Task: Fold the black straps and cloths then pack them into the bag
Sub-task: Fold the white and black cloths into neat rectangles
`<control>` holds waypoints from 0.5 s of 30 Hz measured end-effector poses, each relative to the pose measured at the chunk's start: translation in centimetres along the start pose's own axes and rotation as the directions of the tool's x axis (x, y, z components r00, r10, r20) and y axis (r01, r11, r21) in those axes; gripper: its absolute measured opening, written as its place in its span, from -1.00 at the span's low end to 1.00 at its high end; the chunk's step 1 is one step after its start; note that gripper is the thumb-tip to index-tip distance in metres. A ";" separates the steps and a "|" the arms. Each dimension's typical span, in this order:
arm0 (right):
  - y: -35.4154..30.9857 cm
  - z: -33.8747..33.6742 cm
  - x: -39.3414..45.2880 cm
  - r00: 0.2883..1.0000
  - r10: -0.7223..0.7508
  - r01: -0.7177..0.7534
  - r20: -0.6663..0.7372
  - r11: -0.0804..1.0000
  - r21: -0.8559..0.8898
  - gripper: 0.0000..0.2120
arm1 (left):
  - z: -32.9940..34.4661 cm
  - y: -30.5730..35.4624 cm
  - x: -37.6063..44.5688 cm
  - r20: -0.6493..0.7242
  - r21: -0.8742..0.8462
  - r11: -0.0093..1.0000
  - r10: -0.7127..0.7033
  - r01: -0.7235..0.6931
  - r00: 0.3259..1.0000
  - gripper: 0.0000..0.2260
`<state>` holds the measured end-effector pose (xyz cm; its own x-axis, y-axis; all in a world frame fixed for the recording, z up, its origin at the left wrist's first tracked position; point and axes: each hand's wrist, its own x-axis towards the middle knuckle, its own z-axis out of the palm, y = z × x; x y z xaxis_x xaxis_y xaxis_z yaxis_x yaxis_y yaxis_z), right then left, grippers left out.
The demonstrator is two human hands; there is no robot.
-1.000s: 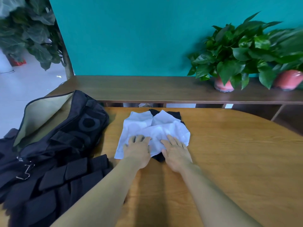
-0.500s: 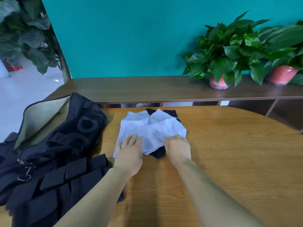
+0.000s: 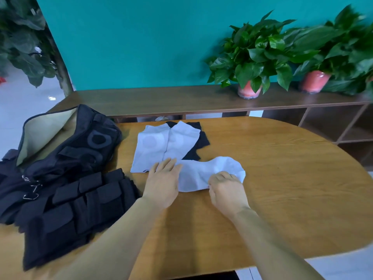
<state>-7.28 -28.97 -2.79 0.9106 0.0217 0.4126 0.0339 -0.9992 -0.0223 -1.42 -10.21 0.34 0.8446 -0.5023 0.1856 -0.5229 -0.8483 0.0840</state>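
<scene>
The white cloth (image 3: 210, 173) being worked lies flat on the wooden table (image 3: 282, 178), just in front of the person and a little right of centre, its long axis running roughly left to right with a slight rise toward the right, where its rounded end points. It looks thin, light and limp, so it should crease wherever it is pinched and slide easily on the smooth tabletop; a sensible hold is at an edge or corner, with the other end pinned flat. The right hand (image 3: 227, 188) has its fingers curled at the cloth's near right edge and appears to pinch the fabric there, while the left hand (image 3: 163, 180) lies with fingers straight and close together, pressing down on the cloth's left end. Just behind, touching or nearly touching the left fingertips, two more white cloths (image 3: 163, 144) lie side by side with their long axes pointing away from the person, overlapping a black cloth (image 3: 198, 138) that shows at their far and right edges. To the left, near the table's edge, a stack of black straps (image 3: 80, 203) with padded segments lies heaped, partly on the black bag (image 3: 66, 146), whose mouth gapes open to show a tan lining. Beyond the table a long wooden shelf (image 3: 161, 100) carries two potted plants (image 3: 254, 57) against a teal wall.
</scene>
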 end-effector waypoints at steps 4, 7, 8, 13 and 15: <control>1.0 -1.3 -4.1 0.988 0.040 -0.047 0.150 0.998 0.042 -0.94 | 0.0 2.9 -1.9 0.044 -0.007 0.993 0.115 -0.115 0.992 -0.54; 1.3 -2.8 -6.5 0.983 0.042 -0.063 0.178 0.991 0.115 -0.78 | 0.2 4.9 -3.5 0.106 -0.006 0.985 0.171 -0.172 0.980 -0.52; 1.2 -3.4 -7.2 0.983 0.075 -0.093 0.168 0.990 0.103 -0.77 | 0.3 5.4 -4.0 0.121 -0.004 0.983 0.182 -0.183 0.976 -0.52; 0.6 -4.9 -9.0 0.919 0.386 -0.365 -0.081 0.911 0.193 -0.77 | 0.3 6.9 -5.1 0.089 -0.034 0.973 0.231 -0.229 0.969 -0.52; -0.3 -4.9 -8.8 0.887 0.442 -0.457 0.135 0.883 0.112 -0.61 | 0.5 7.0 -5.1 0.097 -0.039 0.965 0.262 -0.259 0.960 -0.54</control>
<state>-17.30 -29.06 -1.96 0.8782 -0.4177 0.2332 -0.3401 -0.8879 -0.3099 -9.30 -13.68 -0.51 0.6852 -0.7207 0.1054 -0.7281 -0.6818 0.0708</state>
